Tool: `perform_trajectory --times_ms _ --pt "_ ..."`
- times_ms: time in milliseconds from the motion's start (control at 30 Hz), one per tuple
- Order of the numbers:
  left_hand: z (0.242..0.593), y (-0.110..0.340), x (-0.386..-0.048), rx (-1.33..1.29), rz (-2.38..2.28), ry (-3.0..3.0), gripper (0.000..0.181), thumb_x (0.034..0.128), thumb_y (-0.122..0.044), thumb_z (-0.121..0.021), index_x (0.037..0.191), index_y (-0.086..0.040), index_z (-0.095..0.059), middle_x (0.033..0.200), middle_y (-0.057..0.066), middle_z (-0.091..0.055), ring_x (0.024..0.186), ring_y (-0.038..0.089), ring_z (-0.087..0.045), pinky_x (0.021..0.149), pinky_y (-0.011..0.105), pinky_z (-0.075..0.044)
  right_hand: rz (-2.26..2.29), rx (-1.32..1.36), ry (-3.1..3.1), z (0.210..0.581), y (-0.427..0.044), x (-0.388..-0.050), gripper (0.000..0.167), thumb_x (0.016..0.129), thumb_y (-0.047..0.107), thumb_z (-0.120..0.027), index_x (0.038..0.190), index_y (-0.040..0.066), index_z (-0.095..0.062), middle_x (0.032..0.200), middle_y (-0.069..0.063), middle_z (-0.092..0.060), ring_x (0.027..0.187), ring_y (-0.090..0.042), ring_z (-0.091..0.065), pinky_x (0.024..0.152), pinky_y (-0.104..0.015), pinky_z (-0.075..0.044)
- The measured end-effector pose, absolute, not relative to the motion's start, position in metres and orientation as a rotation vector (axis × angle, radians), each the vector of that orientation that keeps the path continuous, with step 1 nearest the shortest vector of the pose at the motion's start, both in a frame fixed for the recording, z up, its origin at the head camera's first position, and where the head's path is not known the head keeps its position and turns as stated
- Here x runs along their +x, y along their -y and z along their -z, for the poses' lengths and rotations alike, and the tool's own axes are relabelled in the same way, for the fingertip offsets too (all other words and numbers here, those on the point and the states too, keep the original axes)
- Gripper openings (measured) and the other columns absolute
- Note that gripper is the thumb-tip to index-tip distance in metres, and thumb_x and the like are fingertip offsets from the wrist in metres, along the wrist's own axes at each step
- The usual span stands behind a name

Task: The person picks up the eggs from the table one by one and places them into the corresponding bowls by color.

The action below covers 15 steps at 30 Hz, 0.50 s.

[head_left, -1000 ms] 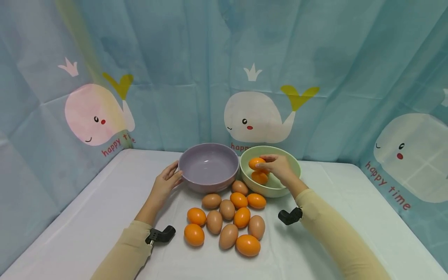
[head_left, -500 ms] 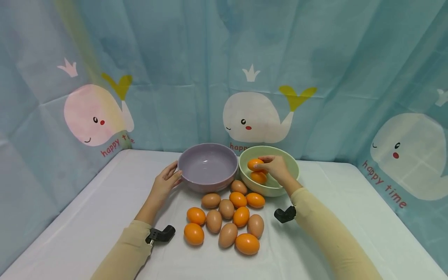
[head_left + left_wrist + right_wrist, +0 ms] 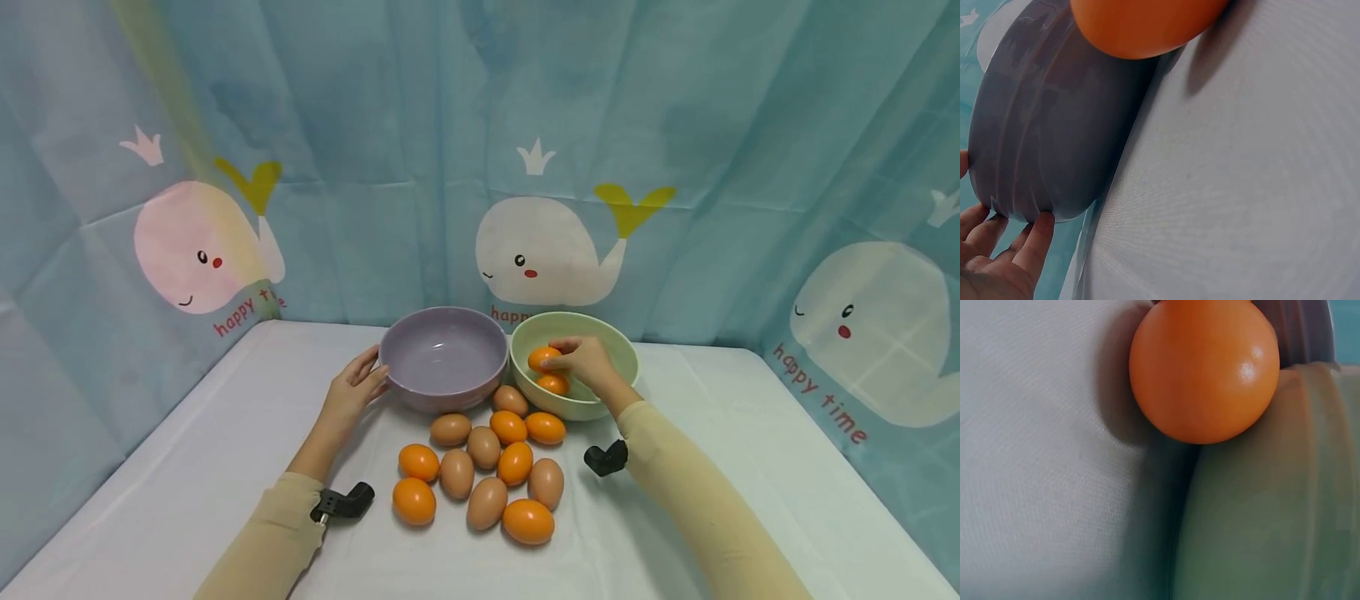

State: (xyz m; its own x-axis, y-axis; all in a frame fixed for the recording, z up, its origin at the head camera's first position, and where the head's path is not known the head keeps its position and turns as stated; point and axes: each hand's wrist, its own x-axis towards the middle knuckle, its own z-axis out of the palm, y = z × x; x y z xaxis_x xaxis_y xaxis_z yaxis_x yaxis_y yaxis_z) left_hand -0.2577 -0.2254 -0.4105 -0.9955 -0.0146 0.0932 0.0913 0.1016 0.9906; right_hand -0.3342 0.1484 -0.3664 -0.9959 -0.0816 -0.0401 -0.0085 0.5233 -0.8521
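My left hand (image 3: 352,392) touches the left side of the purple bowl (image 3: 442,398) with its fingertips; in the left wrist view the fairly straight fingers rest on the bowl's outer wall. Inside the light green bowl (image 3: 611,367), my right hand (image 3: 588,365) pinches an orange egg (image 3: 542,359) between thumb and fingers. Another orange egg (image 3: 553,385) lies just below it in the bowl. The right wrist view does not show the hand, only the green bowl's outside (image 3: 1254,519) and an orange egg (image 3: 1204,369) in front of it.
In front of the bowls lie several loose eggs, some brown like this brown egg (image 3: 487,503), others orange like this orange egg (image 3: 528,522). The two bowls stand side by side at the back of the white table (image 3: 187,467), before a whale-print curtain (image 3: 360,242).
My right hand has lowered slightly with the orange egg, bringing it closer to the egg in the green bowl. My left hand keeps its place on the purple bowl.
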Motion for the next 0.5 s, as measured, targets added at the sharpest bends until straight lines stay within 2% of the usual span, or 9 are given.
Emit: perform_trajectory --times_ms 367,500 --pt "0.4108 0.2245 -0.2602 -0.087 2.05 2.26 0.065 0.1035 -0.025 -0.055 0.158 -0.006 -0.025 0.166 0.01 -0.021 0.147 0.027 -0.035 0.108 0.033 -0.048 1.427 -0.078 -2.701 0.3677 -0.1496 -0.3383 0.047 0.083 0.019 -0.081 0.124 0.001 -0.068 0.13 -0.02 -0.066 0.123 -0.032 -0.056 0.112 -0.044 -0.047" --pt "0.4108 0.2258 -0.2589 -0.09 2.044 2.269 0.065 0.1035 -0.026 -0.055 0.158 -0.006 -0.024 0.166 0.01 -0.02 0.147 0.028 -0.035 0.106 0.028 -0.05 1.411 -0.047 -2.685 0.3681 -0.1486 -0.3379 0.048 0.083 0.019 -0.081 0.126 0.001 -0.068 0.131 -0.02 -0.065 0.124 -0.032 -0.055 0.112 -0.043 -0.047"
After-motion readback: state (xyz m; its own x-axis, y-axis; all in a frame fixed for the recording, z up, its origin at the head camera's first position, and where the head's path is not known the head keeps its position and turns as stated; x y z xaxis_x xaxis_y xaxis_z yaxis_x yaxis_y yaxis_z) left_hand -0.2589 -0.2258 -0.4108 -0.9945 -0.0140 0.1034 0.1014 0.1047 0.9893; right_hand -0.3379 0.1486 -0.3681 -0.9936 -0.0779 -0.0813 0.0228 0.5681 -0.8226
